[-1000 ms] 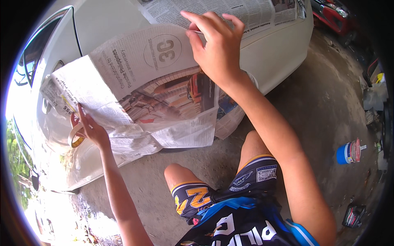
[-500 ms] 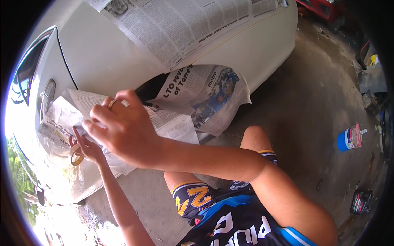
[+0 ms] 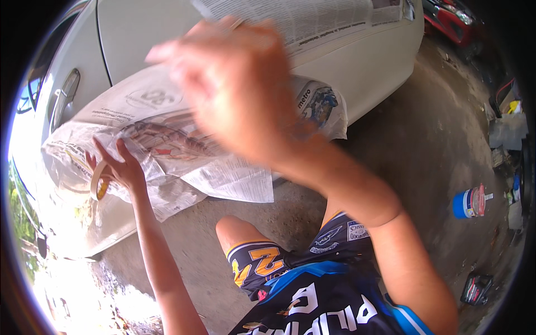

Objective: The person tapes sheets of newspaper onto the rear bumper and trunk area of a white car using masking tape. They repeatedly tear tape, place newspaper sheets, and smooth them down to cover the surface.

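A sheet of newspaper (image 3: 162,137) spreads over the lower side of a white car (image 3: 139,33), around the wheel area. My left hand (image 3: 124,167) is against the sheet's left part with fingers spread, a roll of masking tape (image 3: 96,181) hooked on them. My right hand (image 3: 234,84) is raised in front of the sheet's upper edge. Its fingers are smeared by motion, so their grip on the paper cannot be made out. To the right, another newspaper piece (image 3: 321,106) hangs at the wheel arch, partly hidden by my right hand and forearm.
More newspaper (image 3: 318,22) covers the car's upper panel. A door handle (image 3: 67,92) is at the left. On the concrete floor (image 3: 391,184) at right stand a blue and pink container (image 3: 470,202) and a dark package (image 3: 476,288). A red vehicle (image 3: 446,19) is beyond.
My right hand has moved up and right. The newspaper's folded upper part has opened upward over the dark wheel gap. My left hand stays at the paper with the tape, its fingers more spread.
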The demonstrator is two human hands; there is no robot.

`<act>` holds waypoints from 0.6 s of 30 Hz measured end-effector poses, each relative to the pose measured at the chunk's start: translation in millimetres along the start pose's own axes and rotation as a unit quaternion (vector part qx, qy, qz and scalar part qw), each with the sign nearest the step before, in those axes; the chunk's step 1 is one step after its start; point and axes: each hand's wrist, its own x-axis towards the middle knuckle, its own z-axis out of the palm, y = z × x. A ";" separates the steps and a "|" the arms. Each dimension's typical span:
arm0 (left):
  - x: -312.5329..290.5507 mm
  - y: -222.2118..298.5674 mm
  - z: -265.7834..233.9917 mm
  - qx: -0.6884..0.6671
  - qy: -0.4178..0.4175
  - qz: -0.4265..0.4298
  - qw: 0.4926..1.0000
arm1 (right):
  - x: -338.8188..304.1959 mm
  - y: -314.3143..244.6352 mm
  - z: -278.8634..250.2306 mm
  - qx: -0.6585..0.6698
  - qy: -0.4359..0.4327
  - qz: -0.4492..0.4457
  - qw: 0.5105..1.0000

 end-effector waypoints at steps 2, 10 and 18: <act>8.5 8.0 3.0 -0.034 0.004 0.058 0.998 | 18.6 21.4 -26.5 0.158 -0.094 0.140 0.973; 70.9 58.3 25.5 -0.065 0.001 0.142 0.988 | 73.8 97.3 -54.7 0.027 0.020 -0.054 0.998; 108.0 84.8 28.4 0.041 -0.024 0.149 0.988 | 28.1 95.7 -52.5 -0.235 0.165 -0.188 0.939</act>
